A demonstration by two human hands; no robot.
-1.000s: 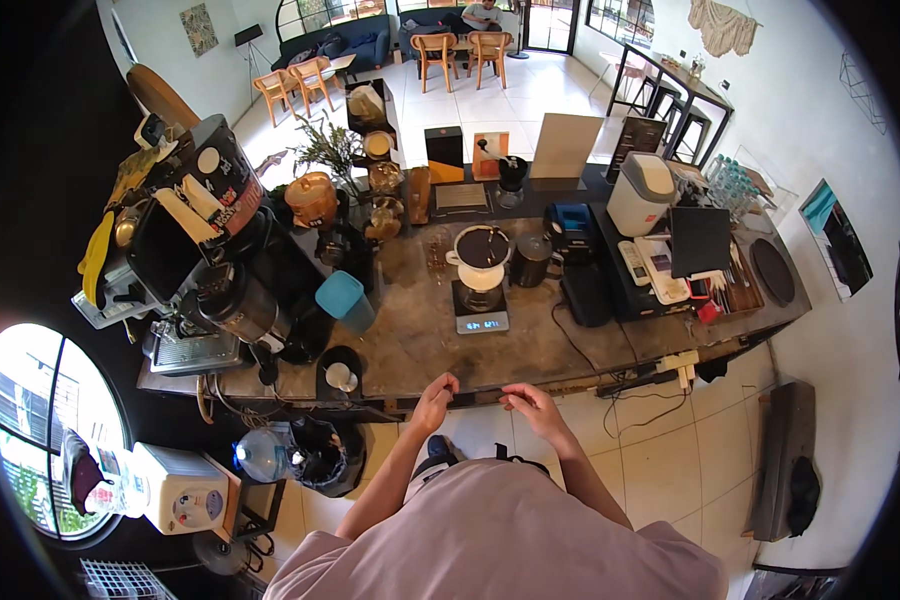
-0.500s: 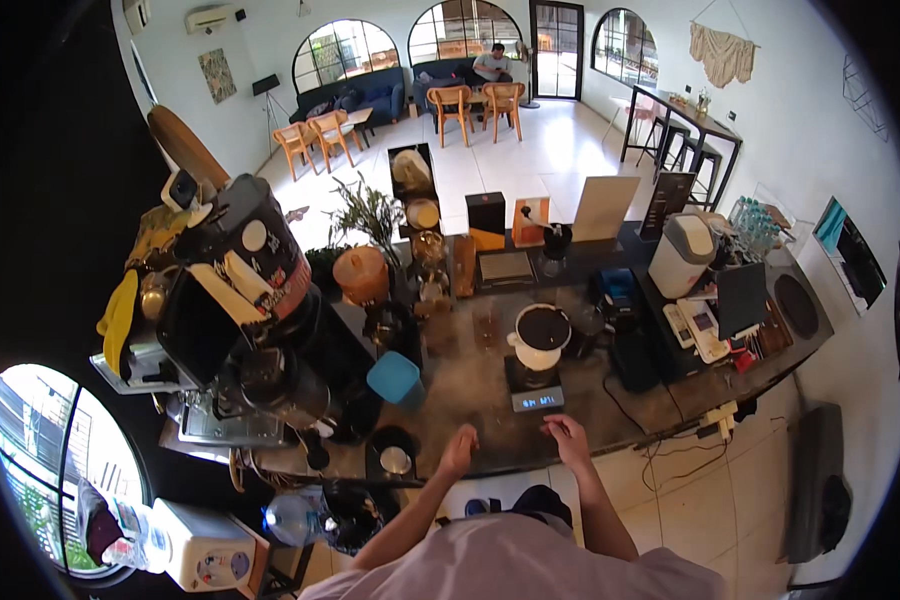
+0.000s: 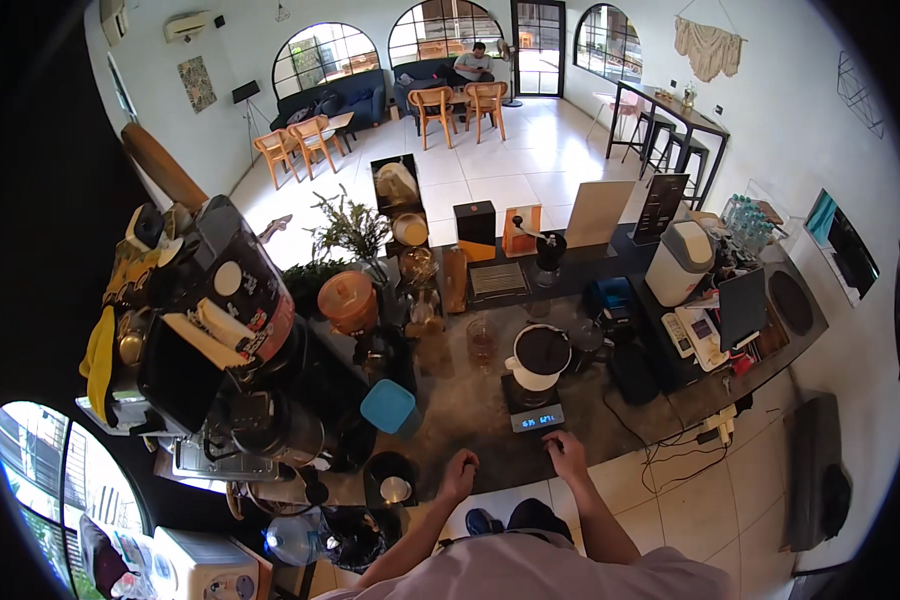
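1. The desk (image 3: pixel 470 420) is a long dark slab running left to right in front of the person, crowded along its far side.
2. At the left end stands the espresso machine (image 3: pixel 220 330), black and bulky (stickers in white and red on its side), with a yellow cloth (image 3: pixel 98 360) hanging beside it.
3. On the far edge stand the signs: a pale blank board (image 3: pixel 598 212), a tall black menu card (image 3: pixel 666 205), a black box (image 3: pixel 476 230) and an orange packet (image 3: pixel 518 230), all upright in a row.
4. A white dripper (image 3: pixel 538 358) sits on a small black scale (image 3: pixel 535 408), whose lit display faces the person.
5. A blue square lid (image 3: pixel 388 405) lies left of the scale, well apart from it.
6. The scale lies just beyond the right hand (image 3: pixel 567 452), straight ahead and a touch left; the fingers rest loosely curled near its front edge, holding nothing, though I cannot tell whether they touch it.
7. The left hand (image 3: pixel 460 468) rests on the desk edge, half closed and empty; it is farther from the scale than the right.
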